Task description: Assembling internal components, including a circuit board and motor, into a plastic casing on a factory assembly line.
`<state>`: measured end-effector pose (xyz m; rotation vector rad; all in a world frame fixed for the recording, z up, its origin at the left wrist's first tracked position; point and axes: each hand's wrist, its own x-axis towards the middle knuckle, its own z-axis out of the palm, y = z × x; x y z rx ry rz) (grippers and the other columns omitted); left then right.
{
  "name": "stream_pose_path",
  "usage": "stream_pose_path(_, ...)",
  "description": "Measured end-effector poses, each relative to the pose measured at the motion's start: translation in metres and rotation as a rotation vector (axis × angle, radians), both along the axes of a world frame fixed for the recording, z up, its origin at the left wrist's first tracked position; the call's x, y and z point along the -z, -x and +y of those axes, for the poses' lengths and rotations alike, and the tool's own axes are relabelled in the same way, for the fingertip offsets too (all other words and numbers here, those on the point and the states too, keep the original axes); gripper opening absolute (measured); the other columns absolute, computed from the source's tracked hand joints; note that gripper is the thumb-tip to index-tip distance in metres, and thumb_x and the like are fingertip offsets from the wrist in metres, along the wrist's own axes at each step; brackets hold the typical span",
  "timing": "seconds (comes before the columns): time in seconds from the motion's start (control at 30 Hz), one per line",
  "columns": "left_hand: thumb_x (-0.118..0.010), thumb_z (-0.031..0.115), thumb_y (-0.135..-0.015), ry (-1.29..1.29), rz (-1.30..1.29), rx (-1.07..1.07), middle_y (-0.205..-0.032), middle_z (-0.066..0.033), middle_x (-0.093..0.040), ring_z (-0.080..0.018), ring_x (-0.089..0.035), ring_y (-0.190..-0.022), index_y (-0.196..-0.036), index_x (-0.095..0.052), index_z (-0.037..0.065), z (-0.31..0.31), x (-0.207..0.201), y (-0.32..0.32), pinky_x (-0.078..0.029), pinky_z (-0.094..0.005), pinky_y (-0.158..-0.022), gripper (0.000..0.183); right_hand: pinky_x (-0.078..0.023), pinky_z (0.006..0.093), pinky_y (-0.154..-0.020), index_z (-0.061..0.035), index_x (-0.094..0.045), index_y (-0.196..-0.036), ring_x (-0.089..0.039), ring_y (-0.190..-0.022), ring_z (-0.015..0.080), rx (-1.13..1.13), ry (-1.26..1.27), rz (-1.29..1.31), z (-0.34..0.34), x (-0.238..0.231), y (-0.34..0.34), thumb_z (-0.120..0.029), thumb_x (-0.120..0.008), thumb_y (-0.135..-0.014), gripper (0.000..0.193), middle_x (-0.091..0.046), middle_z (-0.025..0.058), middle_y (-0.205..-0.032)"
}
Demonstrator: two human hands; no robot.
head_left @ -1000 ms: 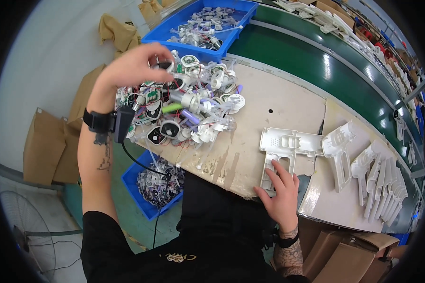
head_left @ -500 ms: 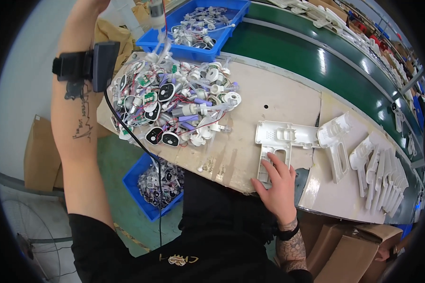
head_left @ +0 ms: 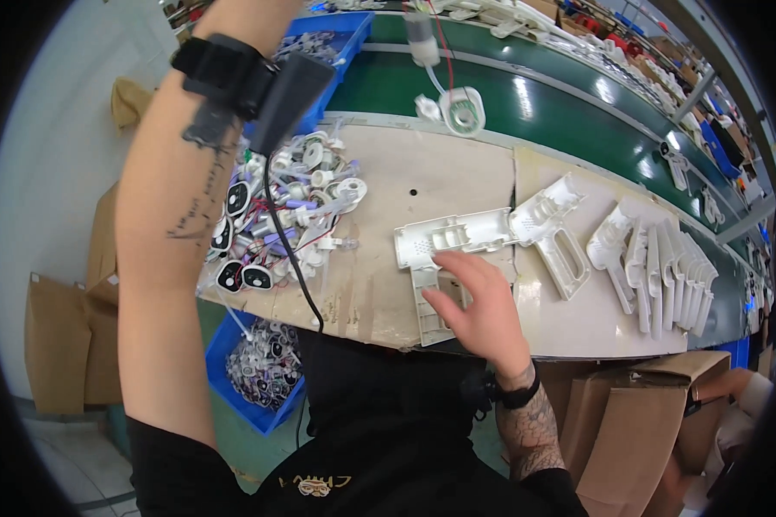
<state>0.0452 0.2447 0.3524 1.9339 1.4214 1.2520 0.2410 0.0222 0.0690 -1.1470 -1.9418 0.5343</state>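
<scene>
My left forearm reaches up past the top edge, so the left hand itself is out of sight. From the top edge hangs a pump-and-wire assembly point(head_left: 422, 41); a pale tube and red wire run down to its round white part point(head_left: 463, 112) with a green face. What holds it up cannot be seen. My right hand point(head_left: 481, 312) lies over the handle of a white gun-shaped plastic shell point(head_left: 472, 231), fingers and thumb apart. The shell's ribbed inside faces up. Touching or nearly touching its right end is a second white shell point(head_left: 550, 226).
A heap of wired assemblies point(head_left: 306, 202) covers the table's left part. More white shells point(head_left: 655, 271) stand in a row at right. Blue bins point(head_left: 218, 379) hold similar parts. Beyond runs a green conveyor point(head_left: 526, 99). Cardboard boxes point(head_left: 629, 431) and another person's arm point(head_left: 722, 385) are at lower right.
The hanging assembly has risen off the heap and swung right, over the conveyor's near edge. My left arm has moved right. My view has shifted right; the right hand stays at the shell.
</scene>
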Motion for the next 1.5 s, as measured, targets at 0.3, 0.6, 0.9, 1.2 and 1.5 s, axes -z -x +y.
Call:
stream_pose_path(0.3, -0.056, 0.045, -0.103, 0.436, -0.206, 0.230, -0.074, -0.0065, -0.069, -0.0146, -0.063, -0.055, -0.096, -0.071, 0.005, -0.007, 0.070, -0.076, -0.045, -0.0257, -0.045, 0.043, -0.053, 0.0442, -0.106, -0.0005, -0.047, -0.149, -0.059, -0.133, 0.0320, -0.120, 0.615, 1.242, 0.135, -0.011, 0.030, -0.013, -0.065, -0.102, 0.052, -0.058, 0.0200, -0.145)
stream_pose_path(0.6, -0.053, 0.045, -0.105, 0.667, -0.493, 0.352, -0.079, -0.0117, -0.072, -0.0175, -0.069, -0.062, -0.100, -0.067, 0.002, -0.022, 0.117, -0.061, -0.054, -0.0261, -0.052, 0.045, -0.056, 0.0380, -0.090, -0.0158, -0.065, -0.126, -0.066, -0.119, 0.0216, -0.631, 0.528, 1.635, 0.195, -0.007, -0.024, -0.022, -0.061, -0.106, 0.021, -0.069, 0.0071, -0.128)
stream_pose_path(0.9, -0.050, 0.046, -0.106, 0.766, -0.516, 0.168, -0.081, -0.0117, -0.071, -0.0211, -0.069, -0.063, -0.102, -0.065, 0.005, 0.001, 0.193, -0.028, -0.053, -0.0294, -0.055, 0.044, -0.039, 0.0170, -0.050, 0.0005, -0.068, -0.117, -0.055, -0.065, 0.0029, -0.206, 0.919, 1.069, 0.174, 0.001, -0.067, -0.027, -0.064, -0.105, 0.031, -0.063, -0.0025, -0.081)
stream_pose_path(1.2, -0.049, 0.044, -0.107, 0.680, -0.098, 0.157, -0.081, -0.0062, -0.065, -0.0187, -0.064, -0.051, -0.108, -0.064, 0.002, -0.108, 0.245, -0.033, -0.045, -0.0295, -0.044, 0.045, -0.048, 0.0243, -0.057, -0.0027, -0.065, -0.117, -0.065, -0.071, 0.0085, -0.126, 0.641, 0.573, 0.043, 0.008, -0.058, -0.017, -0.072, -0.098, 0.025, -0.071, 0.0047, -0.087)
stream_pose_path(1.5, -0.046, 0.041, -0.109, 0.511, -0.150, -0.198, -0.077, -0.0138, -0.065, -0.0232, -0.067, -0.049, -0.107, -0.059, -0.002, -0.158, 0.300, -0.013, -0.049, -0.0353, -0.050, 0.045, -0.046, 0.0389, -0.065, -0.0061, -0.072, -0.119, -0.062, -0.072, 0.0256, 0.129, -0.110, 0.088, -0.008, 0.058, 0.001, -0.015, -0.079, -0.086, 0.035, -0.066, 0.0056, -0.080)
